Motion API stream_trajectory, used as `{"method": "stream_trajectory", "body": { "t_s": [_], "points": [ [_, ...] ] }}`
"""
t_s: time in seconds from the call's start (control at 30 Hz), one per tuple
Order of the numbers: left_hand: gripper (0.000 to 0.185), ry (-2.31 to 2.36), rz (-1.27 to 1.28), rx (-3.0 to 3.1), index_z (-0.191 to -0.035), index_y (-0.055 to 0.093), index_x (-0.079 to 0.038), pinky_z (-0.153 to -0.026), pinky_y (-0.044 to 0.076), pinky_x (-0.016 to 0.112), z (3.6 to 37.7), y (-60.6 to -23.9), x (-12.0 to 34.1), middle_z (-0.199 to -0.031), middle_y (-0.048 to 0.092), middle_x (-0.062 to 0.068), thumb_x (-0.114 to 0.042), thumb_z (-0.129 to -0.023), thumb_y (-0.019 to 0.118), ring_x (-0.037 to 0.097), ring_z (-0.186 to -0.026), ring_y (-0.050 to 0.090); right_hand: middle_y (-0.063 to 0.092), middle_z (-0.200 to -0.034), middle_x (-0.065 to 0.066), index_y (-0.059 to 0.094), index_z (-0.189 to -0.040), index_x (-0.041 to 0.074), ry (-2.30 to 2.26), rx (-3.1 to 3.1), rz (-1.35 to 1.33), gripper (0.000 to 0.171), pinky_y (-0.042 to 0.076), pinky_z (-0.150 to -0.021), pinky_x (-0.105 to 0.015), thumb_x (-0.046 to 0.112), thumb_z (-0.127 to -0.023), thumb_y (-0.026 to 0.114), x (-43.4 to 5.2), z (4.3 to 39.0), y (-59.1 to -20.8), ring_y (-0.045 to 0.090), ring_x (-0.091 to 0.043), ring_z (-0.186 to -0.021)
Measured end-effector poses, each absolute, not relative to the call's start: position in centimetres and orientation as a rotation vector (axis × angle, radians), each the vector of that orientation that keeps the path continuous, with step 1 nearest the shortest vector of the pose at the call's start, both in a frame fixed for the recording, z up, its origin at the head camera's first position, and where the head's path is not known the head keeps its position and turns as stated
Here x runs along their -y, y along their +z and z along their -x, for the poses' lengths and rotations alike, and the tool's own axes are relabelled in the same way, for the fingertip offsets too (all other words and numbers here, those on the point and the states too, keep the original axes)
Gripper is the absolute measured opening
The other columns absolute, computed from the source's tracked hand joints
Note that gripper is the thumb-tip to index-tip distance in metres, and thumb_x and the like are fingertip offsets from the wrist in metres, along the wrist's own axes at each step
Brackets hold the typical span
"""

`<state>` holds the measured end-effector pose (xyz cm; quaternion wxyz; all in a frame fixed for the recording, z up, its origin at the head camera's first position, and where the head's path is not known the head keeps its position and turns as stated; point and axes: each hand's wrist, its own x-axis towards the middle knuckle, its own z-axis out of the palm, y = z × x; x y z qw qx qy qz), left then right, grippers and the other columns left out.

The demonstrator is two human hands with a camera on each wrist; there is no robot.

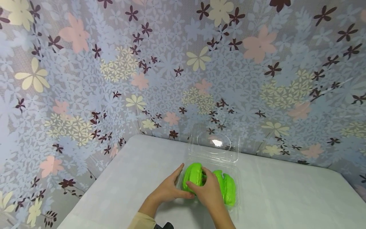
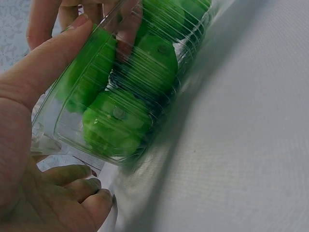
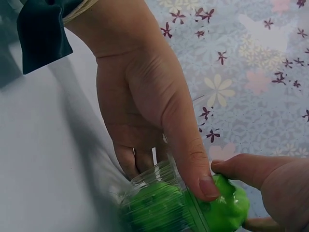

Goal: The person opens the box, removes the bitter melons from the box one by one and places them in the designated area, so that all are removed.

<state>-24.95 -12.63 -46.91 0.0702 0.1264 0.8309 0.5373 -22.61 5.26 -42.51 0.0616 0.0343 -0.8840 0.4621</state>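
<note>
A clear plastic container on the table holds several bright green lobed things that look like bell peppers. My left hand holds the container's near left corner. Its thumb lies along the wall, while some lower fingers curl loosely off the plastic. My right hand grips a green bell pepper at the container's left side, thumb on the near face and fingers over its right side. In the right wrist view this pepper sits between thumb and fingers; the container partly hides the others.
The container's clear lid stands raised at the back, leaning toward the flowered wall. A white cloth covers the table. A dark strap is around my left wrist.
</note>
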Motion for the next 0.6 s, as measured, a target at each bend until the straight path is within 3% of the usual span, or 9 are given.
{"method": "stream_trajectory", "body": {
  "t_s": [0.6],
  "points": [
    [0.122, 1.605, -0.398, -2.5, -0.163, 0.02, -0.021, -0.114, 0.024, 0.066, 25.22, -47.15, 12.87, -0.164, 0.025, 0.011, -0.044, -0.069, 0.093, 0.039, -0.148, 0.024, 0.066, -0.122, -0.018, 0.063, -0.131, -0.005, 1.454, 2.582, -0.159, 0.078, 0.056, -0.087, -0.048, 0.027, -0.066, 0.093, -5.85, 22.55, -43.51, 0.066, -0.031, -0.103]
  ]
}}
